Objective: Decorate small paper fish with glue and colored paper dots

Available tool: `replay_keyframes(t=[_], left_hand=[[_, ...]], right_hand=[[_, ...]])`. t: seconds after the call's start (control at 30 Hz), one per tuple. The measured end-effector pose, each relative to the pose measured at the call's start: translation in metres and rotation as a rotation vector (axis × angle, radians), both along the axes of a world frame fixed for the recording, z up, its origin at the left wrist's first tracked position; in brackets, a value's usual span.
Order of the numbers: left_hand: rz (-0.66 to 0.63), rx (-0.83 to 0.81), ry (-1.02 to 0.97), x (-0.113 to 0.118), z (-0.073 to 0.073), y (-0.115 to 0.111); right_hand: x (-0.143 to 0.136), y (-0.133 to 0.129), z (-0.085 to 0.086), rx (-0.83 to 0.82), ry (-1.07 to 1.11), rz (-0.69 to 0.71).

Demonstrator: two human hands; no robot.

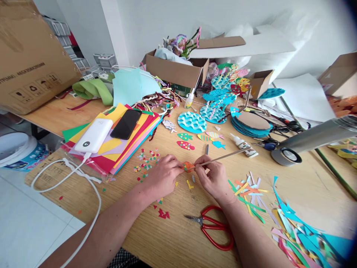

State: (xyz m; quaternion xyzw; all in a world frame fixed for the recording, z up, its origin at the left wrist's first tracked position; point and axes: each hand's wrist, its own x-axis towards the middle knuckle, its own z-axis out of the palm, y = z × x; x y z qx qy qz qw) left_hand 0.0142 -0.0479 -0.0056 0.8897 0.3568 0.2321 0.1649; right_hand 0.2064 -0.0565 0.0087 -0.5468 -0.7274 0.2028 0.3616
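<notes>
My left hand (166,175) pinches the edge of a small orange paper fish (188,166), which has green on it. A thin wooden stick (227,155) is gripped in the closed fingers of my right hand (214,178), its near end at the fish. Just beyond lie a red dotted paper fish (185,145), a green paper fish (184,136) and a blue paper fish (218,144). Red-handled scissors (213,227) rest below my right hand, blades pointing left. Small paper dots (146,160) are scattered beside my left hand.
Coloured paper sheets (117,156) carry a power bank (94,136) and a phone (126,124) at left. Paper strips (251,193) and offcuts (304,234) spread at right. A glue bottle (244,145), a grey metal cylinder (315,134) and blue discs (249,128) stand farther back.
</notes>
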Motion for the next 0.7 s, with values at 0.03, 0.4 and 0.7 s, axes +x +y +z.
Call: replay_keyframes(t=[0.03, 0.4, 0.7], left_hand=[[-0.001, 0.000, 0.000, 0.0000, -0.0001, 0.0000], [0.003, 0.006, 0.025, 0.0002, 0.0012, 0.0001], [0.000, -0.001, 0.010, -0.0003, 0.0005, -0.0001]], right_hand=[[0.0000, -0.0001, 0.0002, 0.001, 0.000, 0.001], [-0.0012, -0.0008, 0.0022, 0.018, -0.044, 0.028], [-0.0001, 0.0001, 0.0027, 0.035, -0.029, 0.023]])
